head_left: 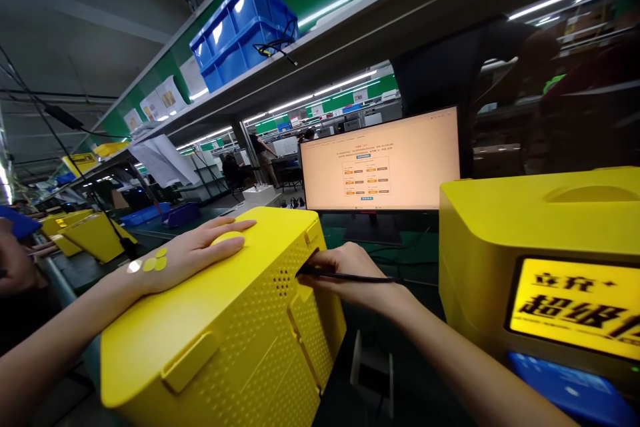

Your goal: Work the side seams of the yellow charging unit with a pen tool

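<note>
Yellow box beside a second box, screen lit. Left hand spread flat atop the first; right hand pinching a black cable at its recess (tip hidden). Cable positioned; full seating unconfirmed, cannot tell.

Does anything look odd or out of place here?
Loose black cables hang over the edge of the shelf, looking untidy. Yellow dots, apparently stickers, sit at the wrist of the left hand, an unusual spot.
</note>
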`<state>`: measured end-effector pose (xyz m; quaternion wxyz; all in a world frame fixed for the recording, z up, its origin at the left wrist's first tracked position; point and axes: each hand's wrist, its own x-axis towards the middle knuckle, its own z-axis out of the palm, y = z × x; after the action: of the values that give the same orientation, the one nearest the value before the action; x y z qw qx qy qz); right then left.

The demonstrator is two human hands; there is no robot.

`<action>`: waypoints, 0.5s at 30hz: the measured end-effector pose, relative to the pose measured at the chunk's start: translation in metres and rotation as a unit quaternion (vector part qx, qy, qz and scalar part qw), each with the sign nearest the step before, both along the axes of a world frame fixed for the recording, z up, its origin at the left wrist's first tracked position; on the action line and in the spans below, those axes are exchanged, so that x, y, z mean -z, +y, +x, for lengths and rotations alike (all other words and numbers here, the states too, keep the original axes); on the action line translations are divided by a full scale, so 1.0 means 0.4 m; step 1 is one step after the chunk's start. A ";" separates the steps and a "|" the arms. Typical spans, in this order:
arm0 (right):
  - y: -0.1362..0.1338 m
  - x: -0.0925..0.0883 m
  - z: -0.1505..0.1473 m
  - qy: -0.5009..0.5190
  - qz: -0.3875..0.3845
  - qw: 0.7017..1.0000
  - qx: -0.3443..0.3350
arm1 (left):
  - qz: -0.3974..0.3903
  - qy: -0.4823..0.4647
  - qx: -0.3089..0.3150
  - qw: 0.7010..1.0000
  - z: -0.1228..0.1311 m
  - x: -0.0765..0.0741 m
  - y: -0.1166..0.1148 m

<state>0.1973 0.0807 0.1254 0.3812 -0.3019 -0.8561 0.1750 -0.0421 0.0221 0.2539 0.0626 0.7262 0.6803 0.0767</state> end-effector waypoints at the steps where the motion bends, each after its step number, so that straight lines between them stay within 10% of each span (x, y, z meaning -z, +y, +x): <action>1: 0.002 -0.002 0.001 -0.006 0.007 1.000 -0.014 | -0.008 0.003 0.000 1.000 0.000 -0.003 0.000; 15: 0.024 0.013 -0.005 0.015 -0.024 0.996 -0.085 | 0.040 -0.003 0.004 0.999 0.000 0.015 0.004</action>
<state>0.1951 0.0902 0.1204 0.3702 -0.2341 -0.8686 0.2315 -0.0420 0.0238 0.2479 0.0359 0.7307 0.6734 0.1061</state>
